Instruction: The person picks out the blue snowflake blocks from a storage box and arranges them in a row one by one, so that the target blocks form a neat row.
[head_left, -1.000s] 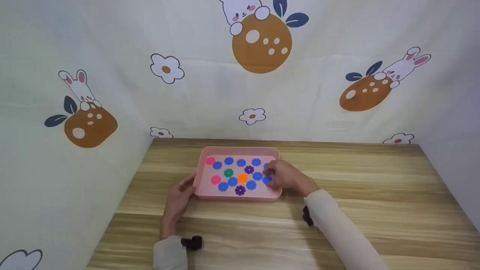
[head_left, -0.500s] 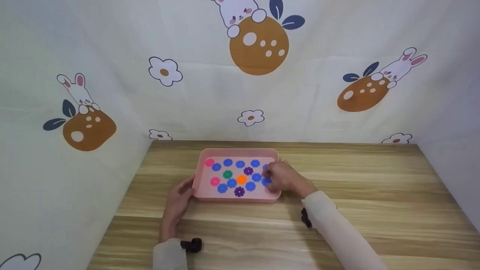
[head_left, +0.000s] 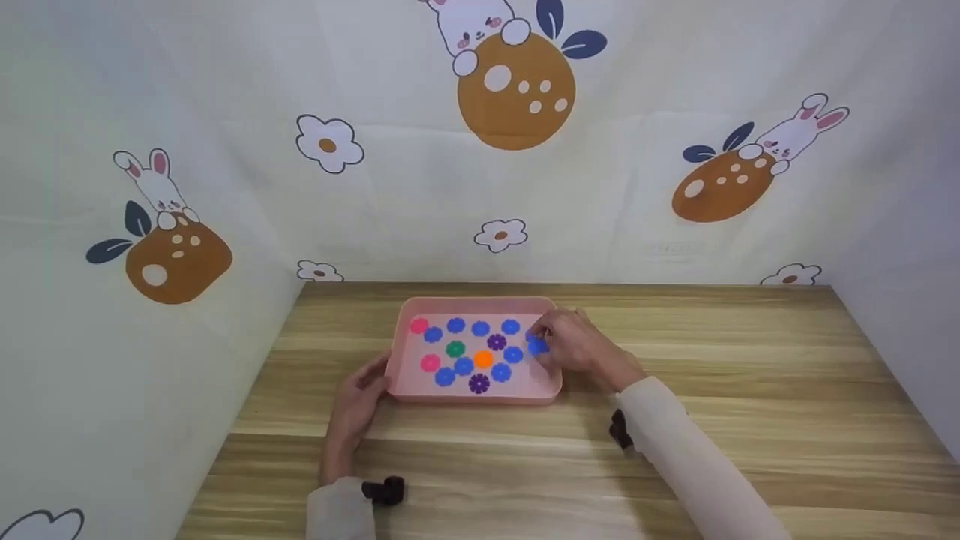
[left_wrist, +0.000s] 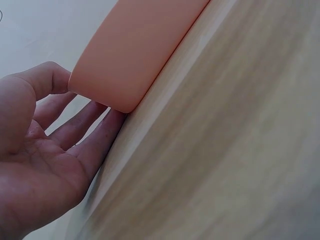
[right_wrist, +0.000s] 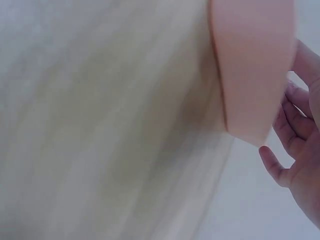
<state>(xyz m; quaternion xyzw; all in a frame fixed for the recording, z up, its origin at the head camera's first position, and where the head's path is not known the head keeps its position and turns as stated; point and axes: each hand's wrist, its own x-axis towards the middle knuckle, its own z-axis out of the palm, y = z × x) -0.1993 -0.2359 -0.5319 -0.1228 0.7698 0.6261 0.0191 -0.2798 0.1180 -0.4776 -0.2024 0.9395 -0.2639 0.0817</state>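
A shallow pink tray (head_left: 480, 399) stands on the table, with flat, notched plastic snowflake discs spread over its floor. My left hand (head_left: 356, 401) rests against the tray's left end. In the left wrist view, its thumb touches the rim near the corner and its extended fingers (left_wrist: 82, 122) lie along the outer wall. My right hand (head_left: 574, 341) reaches over the right wall and pinches a blue snowflake disc (head_left: 537, 346) between thumb and fingers. Another blue disc lies partly hidden behind those fingers. In the right wrist view, the tray wall (right_wrist: 252, 65) covers the right fingertips.
Most other discs are blue, with an orange disc (head_left: 484, 359), a green disc (head_left: 455, 349), two pink ones and two purple ones among them. The wood-grain table (head_left: 510, 465) extends around the tray. A printed cloth (head_left: 405, 195) hangs behind and at both sides.
My right hand has shifted slightly away from me, and the blue disc at its fingers has moved from near the tray's front right towards the back. My left hand stays at the tray's left end.
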